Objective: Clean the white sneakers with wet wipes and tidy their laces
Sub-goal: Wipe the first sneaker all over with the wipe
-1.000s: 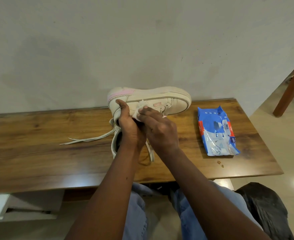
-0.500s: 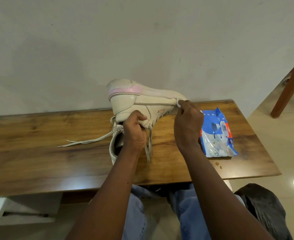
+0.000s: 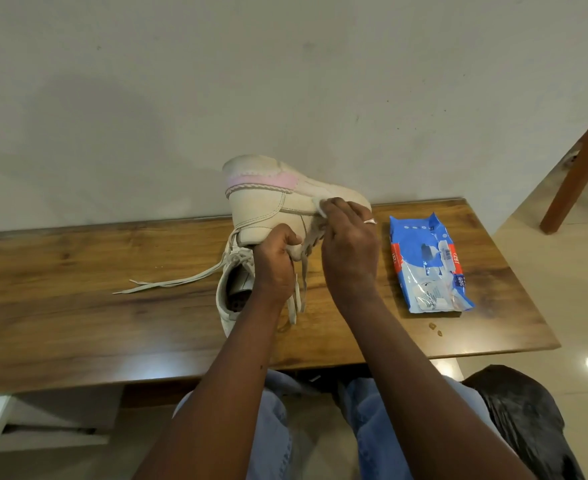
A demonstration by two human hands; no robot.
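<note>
A white sneaker with a pink heel band (image 3: 268, 199) is held up on its side above the wooden table (image 3: 77, 292), sole toward the wall. My left hand (image 3: 275, 265) grips its collar from below. My right hand (image 3: 349, 251) presses a small folded wet wipe (image 3: 319, 206) against the shoe's side, near the sole seam. The second white sneaker (image 3: 231, 292) lies on the table under my left wrist, its opening facing me. Loose laces (image 3: 167, 284) trail left across the table, and others hang down between my hands.
A blue pack of wet wipes (image 3: 427, 265) lies on the table to the right of my hands. Small crumbs (image 3: 436, 329) sit near the front right corner. A wall rises right behind the table. A wooden leg (image 3: 576, 174) stands at far right, a black bag (image 3: 528, 420) by my knee.
My right hand has slid the wipe back from the shoe's toe end toward the middle of its side. The held sneaker has been raised and tilted heel-up.
</note>
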